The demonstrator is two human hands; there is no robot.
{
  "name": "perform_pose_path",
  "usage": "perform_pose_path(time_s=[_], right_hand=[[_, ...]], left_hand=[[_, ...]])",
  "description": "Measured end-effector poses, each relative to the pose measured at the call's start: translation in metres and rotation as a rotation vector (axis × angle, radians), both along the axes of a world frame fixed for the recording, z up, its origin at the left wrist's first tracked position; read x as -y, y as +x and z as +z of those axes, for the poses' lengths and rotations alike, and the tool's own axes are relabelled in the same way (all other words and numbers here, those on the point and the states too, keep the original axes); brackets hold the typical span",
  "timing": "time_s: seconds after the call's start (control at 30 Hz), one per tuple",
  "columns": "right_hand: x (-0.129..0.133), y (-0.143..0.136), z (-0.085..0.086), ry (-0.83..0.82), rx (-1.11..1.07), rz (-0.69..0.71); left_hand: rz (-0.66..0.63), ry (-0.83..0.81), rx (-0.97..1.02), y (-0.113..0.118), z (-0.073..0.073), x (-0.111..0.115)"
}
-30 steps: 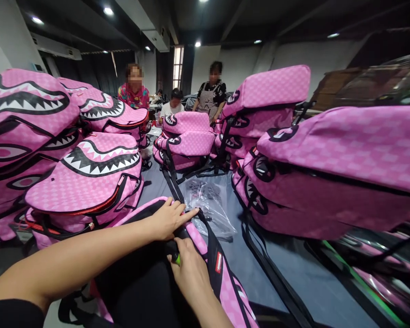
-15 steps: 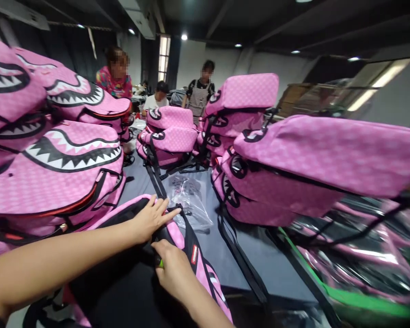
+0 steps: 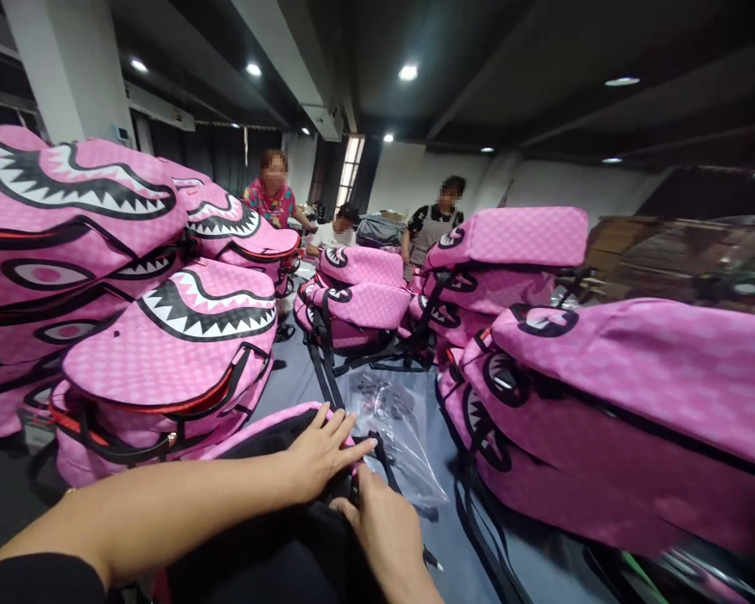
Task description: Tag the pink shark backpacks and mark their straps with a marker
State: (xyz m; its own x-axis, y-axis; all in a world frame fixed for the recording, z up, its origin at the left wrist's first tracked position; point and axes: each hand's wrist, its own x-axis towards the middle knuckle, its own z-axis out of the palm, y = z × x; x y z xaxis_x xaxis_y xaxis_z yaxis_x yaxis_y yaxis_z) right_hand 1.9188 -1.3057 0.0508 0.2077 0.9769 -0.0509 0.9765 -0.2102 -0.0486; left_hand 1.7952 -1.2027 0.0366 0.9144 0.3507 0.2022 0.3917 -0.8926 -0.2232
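In front of me lies a backpack (image 3: 264, 537), its black back side up and its pink-piped edge facing away. My left hand (image 3: 320, 457) rests on that far edge, fingers stretched out and spread. Close beside it, my right hand (image 3: 387, 520) has its fingers bent round the same edge, thumb near the index finger. Whether anything small is also inside that grip is hidden. A clear plastic bag (image 3: 396, 436) lies flat on the grey table (image 3: 459, 537) just beyond my hands.
Pink shark-mouth backpacks (image 3: 207, 310) are piled at the left. More backpacks (image 3: 604, 419) are stacked at the right, with black straps (image 3: 484, 528) trailing over the table. Smaller stacks (image 3: 365, 306) stand farther back. Three people (image 3: 273, 197) are behind the table.
The view has tilted up and turned left, so everything sits lower and farther right. Both hands stay at the backpack's far edge; the right hand is now closer under the left fingers.
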Motion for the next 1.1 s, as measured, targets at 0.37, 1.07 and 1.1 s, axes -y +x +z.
perform_pose_path(time_s=[0.37,1.07,1.1], right_hand=[[-0.027,-0.009,-0.032,0.035,0.096,0.058],[-0.029,0.005,-0.052,0.048,-0.003,0.096],[-0.029,0.004,-0.051,0.052,0.0,0.094]], left_hand=[[0.104,-0.05,-0.131,0.01,-0.003,-0.005],[0.156,-0.004,-0.219,0.019,-0.007,-0.007],[0.16,-0.001,-0.22,0.019,-0.006,-0.007]])
